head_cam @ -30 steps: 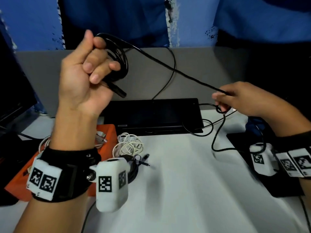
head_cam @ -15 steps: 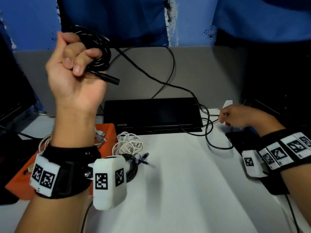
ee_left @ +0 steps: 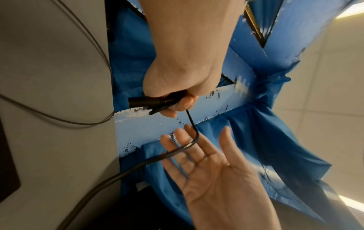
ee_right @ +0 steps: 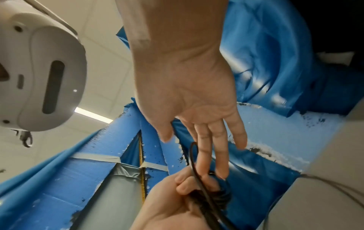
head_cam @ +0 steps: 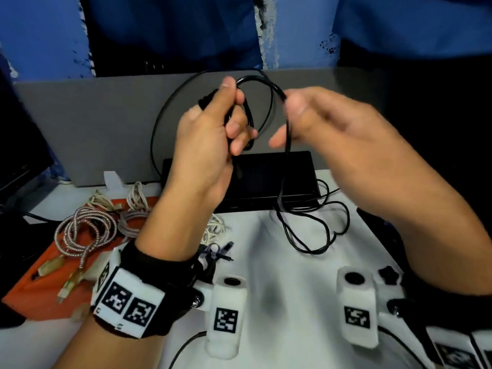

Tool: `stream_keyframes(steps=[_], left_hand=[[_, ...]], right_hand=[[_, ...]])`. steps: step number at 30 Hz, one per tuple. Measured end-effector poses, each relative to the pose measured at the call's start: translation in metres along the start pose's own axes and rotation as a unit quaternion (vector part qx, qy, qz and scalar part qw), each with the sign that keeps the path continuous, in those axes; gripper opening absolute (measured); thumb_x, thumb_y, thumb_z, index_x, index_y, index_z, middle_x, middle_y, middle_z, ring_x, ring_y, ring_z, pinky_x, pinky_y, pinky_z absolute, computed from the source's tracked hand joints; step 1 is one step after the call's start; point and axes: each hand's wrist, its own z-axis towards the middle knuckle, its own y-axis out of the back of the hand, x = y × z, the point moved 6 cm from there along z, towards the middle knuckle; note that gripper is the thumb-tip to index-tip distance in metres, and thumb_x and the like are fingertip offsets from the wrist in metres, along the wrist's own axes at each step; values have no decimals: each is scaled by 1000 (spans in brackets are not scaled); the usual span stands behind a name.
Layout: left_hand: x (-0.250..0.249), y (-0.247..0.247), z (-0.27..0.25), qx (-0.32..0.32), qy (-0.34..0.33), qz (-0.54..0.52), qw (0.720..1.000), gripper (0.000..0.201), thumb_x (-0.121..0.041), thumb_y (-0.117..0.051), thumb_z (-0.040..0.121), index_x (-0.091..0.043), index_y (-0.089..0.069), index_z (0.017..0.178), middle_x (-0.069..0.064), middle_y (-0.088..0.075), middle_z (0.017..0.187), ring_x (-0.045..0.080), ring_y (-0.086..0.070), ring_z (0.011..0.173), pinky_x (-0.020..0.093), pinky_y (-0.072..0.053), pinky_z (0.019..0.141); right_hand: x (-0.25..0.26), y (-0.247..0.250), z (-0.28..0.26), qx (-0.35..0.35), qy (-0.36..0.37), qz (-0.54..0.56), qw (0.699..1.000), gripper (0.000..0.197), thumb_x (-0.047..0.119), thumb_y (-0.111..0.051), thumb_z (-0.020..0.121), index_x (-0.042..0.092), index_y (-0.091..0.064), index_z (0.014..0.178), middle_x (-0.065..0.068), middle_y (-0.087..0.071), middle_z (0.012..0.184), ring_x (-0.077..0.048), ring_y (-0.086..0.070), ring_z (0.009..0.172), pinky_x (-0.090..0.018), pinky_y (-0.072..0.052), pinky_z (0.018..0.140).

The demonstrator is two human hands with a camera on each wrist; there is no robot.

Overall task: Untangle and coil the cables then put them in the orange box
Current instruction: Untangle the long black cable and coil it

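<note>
Fingers of left hand (head_cam: 205,145) curled round coiled thin black rubber cable (head_cam: 262,102); right hand (head_cam: 343,137) fingers straight, spread, guiding strand. Mid-coiling. Next: lay another loop from table slack into left grip.

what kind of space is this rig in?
Probably an office desk or lab workstation: a white tabletop against a grey partition, a dark monitor edge at left, a black flat device, and tiled ceiling with strip lights.
</note>
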Motion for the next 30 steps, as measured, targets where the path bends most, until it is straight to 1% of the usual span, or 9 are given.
stream_keyframes(steps=[3, 5, 8, 12, 16, 19, 24, 27, 30], left_hand=[[3, 2, 0, 17, 14, 50, 999, 31, -27, -46, 108, -14, -56, 82, -7, -36, 46, 10, -29, 39, 25, -48, 63], [4, 4, 0, 67, 42, 57, 995, 31, -28, -46, 108, -14, -56, 82, -8, -34, 45, 10, -29, 38, 26, -48, 65], [7, -6, -10, 226, 120, -40, 966, 34, -28, -41, 106, -13, -59, 80, -10, -26, 41, 8, -25, 33, 24, -48, 63], [8, -26, -26, 357, 162, -218, 894, 36, -30, -41, 102, -5, -64, 90, -9, -26, 43, 11, -26, 33, 23, -48, 65], [-3, -19, -12, 278, 101, -324, 899, 33, -24, -36, 106, -3, -58, 94, -3, -42, 47, 11, -43, 38, 27, -51, 77], [-13, -3, 0, 161, 26, -338, 927, 41, -22, -30, 111, -7, -59, 86, -3, -56, 59, 11, -60, 53, 29, -52, 81], [-24, 7, 0, 35, -144, -23, 989, 46, -22, -29, 113, -21, -66, 85, -2, -74, 74, 22, -75, 77, 36, -56, 88], [-23, 0, -6, 47, -239, 321, 915, 42, -27, -34, 111, -23, -65, 82, -5, -77, 77, 14, -75, 72, 38, -57, 82], [-5, -3, -8, 141, -184, 512, 827, 39, -35, -42, 109, -12, -57, 81, -17, -65, 58, -2, -61, 56, 35, -50, 70]], right_hand=[[-7, -7, 3, 28, 5, 55, 998, 20, 29, -54, 106, 15, -61, 119, 6, -56, 59, -20, -55, 51, -41, -57, 58], [-21, 7, 8, -19, -14, 76, 997, 15, 22, -52, 107, 15, -65, 106, 12, -40, 56, -15, -37, 48, -32, -44, 43], [-36, 24, 16, -110, 5, 15, 994, 23, 29, -49, 107, 29, -71, 100, 15, -45, 59, -8, -40, 55, -27, -34, 54], [-52, -3, 24, -73, 37, -53, 995, 23, 29, -47, 107, 31, -70, 105, 12, -69, 82, -15, -62, 78, -41, -54, 77], [-59, -24, 18, 58, -45, -96, 993, 24, 40, -40, 110, 40, -61, 97, 8, -45, 57, -10, -44, 46, -35, -48, 41], [-57, -33, 7, 166, -81, -131, 974, 25, 48, -36, 108, 40, -60, 109, 5, -46, 60, -14, -50, 45, -38, -55, 40], [-41, -36, -9, 237, -51, -246, 939, 31, 52, -36, 105, 28, -56, 105, 9, -60, 77, -8, -58, 73, -36, -48, 69], [-20, -35, -18, 248, -17, -268, 931, 34, 55, -41, 99, 27, -60, 96, 8, -61, 74, -9, -59, 72, -34, -50, 70], [-1, -16, -13, 167, 22, -248, 954, 24, 53, -48, 92, 39, -62, 78, 18, -61, 68, -4, -56, 65, -22, -40, 58]])
